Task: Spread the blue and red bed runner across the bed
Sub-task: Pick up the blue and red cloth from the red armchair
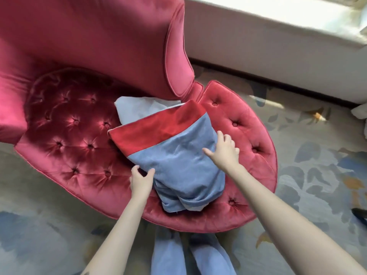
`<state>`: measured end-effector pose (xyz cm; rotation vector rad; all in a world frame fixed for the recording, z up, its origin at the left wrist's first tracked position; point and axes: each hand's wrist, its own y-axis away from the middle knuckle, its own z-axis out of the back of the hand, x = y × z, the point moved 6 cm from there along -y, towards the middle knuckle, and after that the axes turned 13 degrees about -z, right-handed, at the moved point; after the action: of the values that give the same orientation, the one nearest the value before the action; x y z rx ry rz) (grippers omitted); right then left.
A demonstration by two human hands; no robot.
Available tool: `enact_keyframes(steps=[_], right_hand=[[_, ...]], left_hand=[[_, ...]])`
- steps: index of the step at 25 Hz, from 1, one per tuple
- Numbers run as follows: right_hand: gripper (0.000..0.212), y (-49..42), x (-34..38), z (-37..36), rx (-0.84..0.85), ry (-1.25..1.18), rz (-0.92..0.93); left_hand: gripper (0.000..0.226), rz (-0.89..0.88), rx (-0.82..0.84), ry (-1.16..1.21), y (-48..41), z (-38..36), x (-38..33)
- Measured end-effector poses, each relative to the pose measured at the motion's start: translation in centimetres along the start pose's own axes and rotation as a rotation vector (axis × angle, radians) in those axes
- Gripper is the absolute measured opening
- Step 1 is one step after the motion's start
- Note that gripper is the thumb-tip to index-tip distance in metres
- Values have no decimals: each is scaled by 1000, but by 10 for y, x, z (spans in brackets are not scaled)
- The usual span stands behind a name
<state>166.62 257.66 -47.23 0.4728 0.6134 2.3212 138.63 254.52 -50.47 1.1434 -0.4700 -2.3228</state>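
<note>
Runner (178, 155) sits folded in a thick bundle on the tufted seat of a red velvet armchair (83, 147), toward the seat's right half. We read its long axis as running from the upper left, where the red band crosses it, down to the lower right front edge of the seat, where the blue end bunches into loose folds. Red band faces up and away from us; blue panel faces us. A paler blue or white layer pokes out behind the red band, under the chair's wing; we can't tell if it is the runner's lining or a separate cloth.

Left hand (141, 180) is at the bundle's left edge, thumb and fingers curled toward the fabric with a gap between them, just touching it. Right hand (225, 150) lies on the upper right side of the blue panel, thumb spread out, fingers curved over the far edge; fingertips are hidden, so we can't tell if it is actually pinching cloth.

Chair back is cut off at the top and left. Frame is soft and wide-angle warped. Patterned carpet (309, 175) is under the chair, white ledge (278, 48) behind.
</note>
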Motion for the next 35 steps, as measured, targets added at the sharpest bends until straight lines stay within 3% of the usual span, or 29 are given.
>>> enact_keyframes(steps=[4, 7, 9, 15, 19, 28, 35], right_hand=[[98, -72, -18, -55, 82, -67, -194], [104, -95, -31, -97, 203, -100, -293], [100, -98, -34, -115, 215, -159, -322], [58, -89, -26, -128, 124, -332, -371], [47, -70, -17, -125, 52, -313, -329], [37, -6, 12, -58, 61, -165, -87], [29, 91, 68, -15, 98, -96, 193]], left_hand=[[91, 277, -7, 109, -55, -32, 60], [75, 343, 57, 284, -74, -67, 83], [59, 342, 70, 379, -77, -86, 83], [56, 416, -40, 372, -90, -98, 91], [46, 271, -154, 186, -82, -81, 77], [29, -116, -186, -120, -26, 0, -5], [24, -209, -324, -169, 52, 105, -21]])
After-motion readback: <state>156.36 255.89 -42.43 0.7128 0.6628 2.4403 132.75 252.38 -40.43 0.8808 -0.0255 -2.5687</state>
